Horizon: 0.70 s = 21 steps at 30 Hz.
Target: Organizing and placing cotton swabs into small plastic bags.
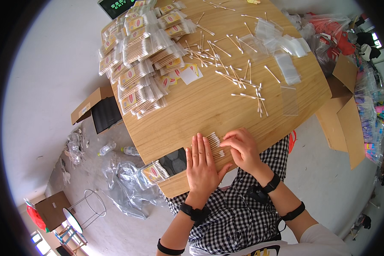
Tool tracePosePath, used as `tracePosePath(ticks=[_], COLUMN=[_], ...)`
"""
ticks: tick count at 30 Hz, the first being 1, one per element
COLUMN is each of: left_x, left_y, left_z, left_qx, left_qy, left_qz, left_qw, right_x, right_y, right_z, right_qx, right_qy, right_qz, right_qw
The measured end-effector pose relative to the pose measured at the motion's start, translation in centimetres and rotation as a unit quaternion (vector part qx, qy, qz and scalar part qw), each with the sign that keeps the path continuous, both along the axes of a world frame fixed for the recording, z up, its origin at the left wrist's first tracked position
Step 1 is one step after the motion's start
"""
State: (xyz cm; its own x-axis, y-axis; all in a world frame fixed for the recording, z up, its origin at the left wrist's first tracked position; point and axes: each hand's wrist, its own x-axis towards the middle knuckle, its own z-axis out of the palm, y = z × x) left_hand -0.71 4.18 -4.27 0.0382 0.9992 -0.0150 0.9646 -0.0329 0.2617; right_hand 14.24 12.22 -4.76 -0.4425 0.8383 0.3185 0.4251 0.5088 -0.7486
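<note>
A row of cotton swabs (214, 140) lies side by side near the table's front edge, white tips toward the right. My left hand (201, 166) rests flat over the swabs' left part, fingers stretched out together and thumb apart. Just right of it, my right hand (242, 149) has its fingers curled in a pinch at the swab tips; whatever is between the fingertips is too small to make out. Left of my left hand, a filled swab packet (155, 172) with a yellow-and-white card sits at the table edge beside a dark grey padded item (175, 162).
Stacked swab packets (136, 47) cover the table's far left, with loose cards (190, 74) beside them. Loose swabs (232, 77) are scattered mid-table. Clear plastic bags (287, 68) lie at the right. Cardboard boxes (343, 119) and plastic sheeting (130, 183) are around the table.
</note>
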Motion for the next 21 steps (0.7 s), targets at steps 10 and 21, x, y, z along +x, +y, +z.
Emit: tracePosePath(ticks=[10, 21], left_x=[-0.04, -0.07], left_y=[-0.01, -0.04], left_z=[0.07, 0.06], left_qx=[0.0, -0.003], left_qy=[-0.004, -0.006], left_qz=[0.001, 0.003], left_qw=[1.0, 1.0], right_x=[0.05, -0.58], right_y=[0.05, 0.37], right_z=[0.06, 0.37], right_qx=[-0.004, 0.004], right_qy=[-0.019, -0.054], right_qz=[0.009, 0.007], right_qw=[1.0, 0.998])
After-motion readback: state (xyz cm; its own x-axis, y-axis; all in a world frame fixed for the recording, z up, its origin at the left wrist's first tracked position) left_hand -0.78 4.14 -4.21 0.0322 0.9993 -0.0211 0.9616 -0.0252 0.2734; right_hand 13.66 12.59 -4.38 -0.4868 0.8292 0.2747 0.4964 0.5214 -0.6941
